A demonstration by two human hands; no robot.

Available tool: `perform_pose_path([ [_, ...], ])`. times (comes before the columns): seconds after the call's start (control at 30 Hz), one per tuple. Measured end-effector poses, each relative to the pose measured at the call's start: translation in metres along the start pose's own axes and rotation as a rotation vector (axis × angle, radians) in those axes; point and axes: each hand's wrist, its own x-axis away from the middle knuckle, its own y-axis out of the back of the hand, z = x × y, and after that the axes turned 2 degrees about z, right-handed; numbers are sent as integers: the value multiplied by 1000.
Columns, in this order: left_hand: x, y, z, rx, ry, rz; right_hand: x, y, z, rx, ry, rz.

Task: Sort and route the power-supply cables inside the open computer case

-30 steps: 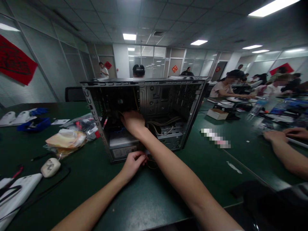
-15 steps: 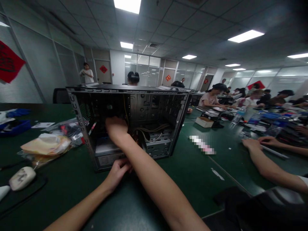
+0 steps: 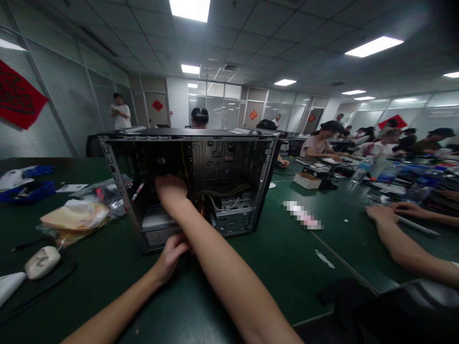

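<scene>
An open black computer case [image 3: 234,220] lies across the green table in front of me, its uncovered side facing me. My right hand [image 3: 171,188] reaches into its left half, above the silver power supply [image 3: 158,220]. The back of that hand faces me, and its fingers, with whatever they touch, are hidden. Thumb and fingers of my left hand [image 3: 172,254] are curled at the lower front edge of the case, the fingertips covered by my right forearm. Cables [image 3: 229,191] run past a metal drive bay [image 3: 234,215] inside the case.
Left of the case lie a plastic bag of parts [image 3: 77,217], a white computer mouse [image 3: 43,263] and a blue tray [image 3: 30,191]. A small cardboard box [image 3: 307,181] and water bottles [image 3: 362,168] stand to the right. A co-worker's forearm [image 3: 390,241] rests on the table there.
My view has turned slightly left, so the surroundings appear shifted to the right. Both my hands stay in nearly the same places at the case.
</scene>
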Motion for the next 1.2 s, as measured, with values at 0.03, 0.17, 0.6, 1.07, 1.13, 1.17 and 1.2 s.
perform_pose_path([
  [0.03, 0, -1, -5, 29, -10, -5, 0, 0, 0, 1, 0, 2],
  [0.17, 0, 6, -32, 154, -26, -17, 10, 0, -1, 41, 51, -60],
  [0.6, -4, 11, -74, 298, -30, 61, 140, 0, -99, 137, 808, -303],
  [1.07, -8, 14, -66, 514, 53, 60, 177, -51, -132, -129, 696, 141],
  [1.13, -9, 16, -67, 546, 76, 65, 180, -53, -131, -135, 700, 152],
  [1.17, -9, 17, -66, 537, 79, 67, 182, -53, -132, -137, 703, 155],
  [1.2, -9, 17, -66, 511, 75, 68, 182, -53, -133, -138, 704, 157],
])
